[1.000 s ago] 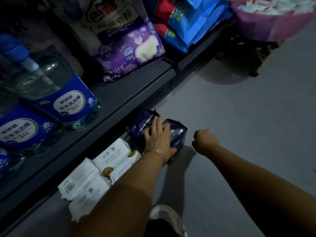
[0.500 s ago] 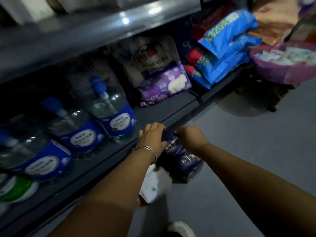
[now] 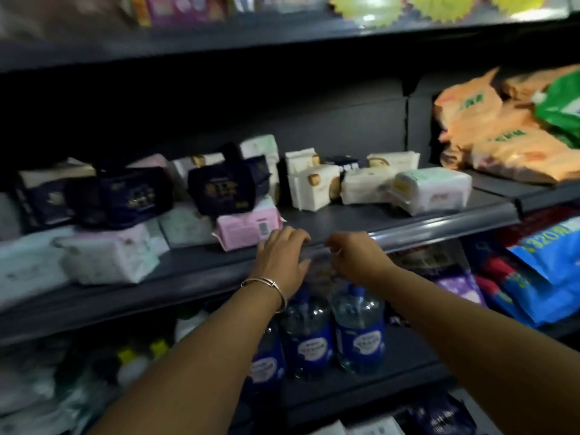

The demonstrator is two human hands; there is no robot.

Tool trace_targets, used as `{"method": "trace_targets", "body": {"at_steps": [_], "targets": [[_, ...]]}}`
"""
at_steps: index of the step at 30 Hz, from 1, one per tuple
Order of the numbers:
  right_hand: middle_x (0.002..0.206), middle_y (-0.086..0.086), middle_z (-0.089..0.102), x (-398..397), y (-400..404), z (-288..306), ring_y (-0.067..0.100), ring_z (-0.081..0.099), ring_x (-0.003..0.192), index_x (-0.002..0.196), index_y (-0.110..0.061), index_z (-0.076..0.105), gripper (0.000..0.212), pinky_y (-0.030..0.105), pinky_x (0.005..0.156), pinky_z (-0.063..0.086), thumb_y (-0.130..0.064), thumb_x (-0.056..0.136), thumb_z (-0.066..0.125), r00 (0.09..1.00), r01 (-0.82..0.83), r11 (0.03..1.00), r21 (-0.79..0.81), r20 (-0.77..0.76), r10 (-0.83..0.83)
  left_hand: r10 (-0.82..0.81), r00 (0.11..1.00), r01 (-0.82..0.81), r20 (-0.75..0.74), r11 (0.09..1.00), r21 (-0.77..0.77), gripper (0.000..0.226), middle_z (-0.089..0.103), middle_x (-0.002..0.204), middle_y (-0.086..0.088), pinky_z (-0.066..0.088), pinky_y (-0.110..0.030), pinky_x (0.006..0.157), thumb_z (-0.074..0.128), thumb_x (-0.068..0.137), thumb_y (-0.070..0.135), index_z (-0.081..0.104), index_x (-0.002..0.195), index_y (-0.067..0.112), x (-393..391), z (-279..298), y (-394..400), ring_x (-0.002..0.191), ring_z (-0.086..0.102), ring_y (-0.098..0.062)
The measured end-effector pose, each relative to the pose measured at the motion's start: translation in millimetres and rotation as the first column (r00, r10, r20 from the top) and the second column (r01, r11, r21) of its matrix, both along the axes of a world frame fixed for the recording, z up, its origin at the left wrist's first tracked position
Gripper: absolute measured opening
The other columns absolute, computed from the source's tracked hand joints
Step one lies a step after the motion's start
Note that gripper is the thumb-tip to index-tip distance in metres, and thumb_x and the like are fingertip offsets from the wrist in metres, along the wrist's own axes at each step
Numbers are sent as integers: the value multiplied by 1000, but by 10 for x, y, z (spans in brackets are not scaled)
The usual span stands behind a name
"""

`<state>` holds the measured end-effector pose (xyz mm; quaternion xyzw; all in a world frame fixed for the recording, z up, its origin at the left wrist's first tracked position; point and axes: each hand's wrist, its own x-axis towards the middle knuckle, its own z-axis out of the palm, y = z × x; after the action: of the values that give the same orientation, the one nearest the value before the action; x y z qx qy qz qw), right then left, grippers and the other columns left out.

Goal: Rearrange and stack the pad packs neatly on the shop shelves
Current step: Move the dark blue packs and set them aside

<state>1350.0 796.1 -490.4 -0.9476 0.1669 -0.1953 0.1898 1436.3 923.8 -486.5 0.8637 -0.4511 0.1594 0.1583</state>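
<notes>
Left hand (image 3: 284, 255) and right hand (image 3: 354, 259) sit side by side at the front lip of the shelf (image 3: 439, 224). Between them is a dark blur, possibly a pack; whether the curled fingers grip it, cannot tell.

Judged step: bringing stock up to the pad shelf. Next move calls for a bare patch just beyond the hands.

Pad packs (image 3: 248, 227) lie up-left; navy packs (image 3: 219, 191) further. Print unreadable. Right, blue bag (image 3: 552, 246): "320".
</notes>
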Motion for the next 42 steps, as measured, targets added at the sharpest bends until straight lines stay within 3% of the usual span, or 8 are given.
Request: {"method": "trace_targets", "body": {"at_steps": [6,11,14,20,23,29,34,42], "targets": [[122,15,58,694,404,611,33,55,111,125,-5,51,46,34,87,43,-28,86,63,990,-34,999,17,137,31,182,974,-166,139,979,-118,35,42,127,2,28,-33,93,57,88,27,49,121,24,495,616,464,121,34,-20],[128,9,51,1208,615,920,28,52,115,131,-13,39,88,38,95,46,-58,64,75,972,-77,951,299,234,5,325,920,-289,220,940,-181,47,35,134,0,26,-35,101,59,87,32,40,129,22,837,928,730,126,30,-22],[135,13,48,1472,665,1034,32,50,120,138,-16,34,115,47,100,44,-80,46,62,952,-110,822,559,298,-75,405,876,-362,263,911,-196,61,32,138,-2,22,-36,106,63,83,33,34,134,20,1062,965,900,129,28,-22],[131,18,47,1850,726,1134,36,50,115,145,-11,21,71,41,98,42,-55,93,38,947,-1,589,808,191,-260,497,760,-493,418,861,-127,62,28,144,-7,10,-49,115,61,80,12,34,135,14,1381,879,1197,137,21,-25],[115,12,52,1917,831,1182,28,55,100,135,-5,29,60,40,88,49,-44,92,44,927,-16,567,823,225,-301,496,714,-556,494,831,-31,57,14,152,-13,5,-57,113,49,86,7,28,139,12,1435,882,1292,143,9,-29],[126,17,50,1967,931,1161,34,56,106,132,-9,33,65,48,84,53,-42,83,60,900,-19,555,831,256,-353,552,665,-663,503,746,57,70,6,153,-19,14,-68,106,50,89,14,13,147,21,1514,888,1384,142,3,-36],[124,14,48,1935,1013,1193,39,57,103,129,-22,30,96,57,75,54,-41,47,77,920,-108,465,879,265,-288,530,625,-667,572,744,41,63,23,144,-17,20,-69,103,42,93,12,11,148,16,1559,847,1345,136,19,-34],[121,13,47,1898,925,1170,38,56,101,138,-35,24,84,55,81,52,-30,67,67,953,-106,378,920,202,-225,470,473,-682,745,730,-27,59,55,120,-4,41,-57,97,21,83,13,42,138,14,1682,824,1286,113,52,-22]]}}
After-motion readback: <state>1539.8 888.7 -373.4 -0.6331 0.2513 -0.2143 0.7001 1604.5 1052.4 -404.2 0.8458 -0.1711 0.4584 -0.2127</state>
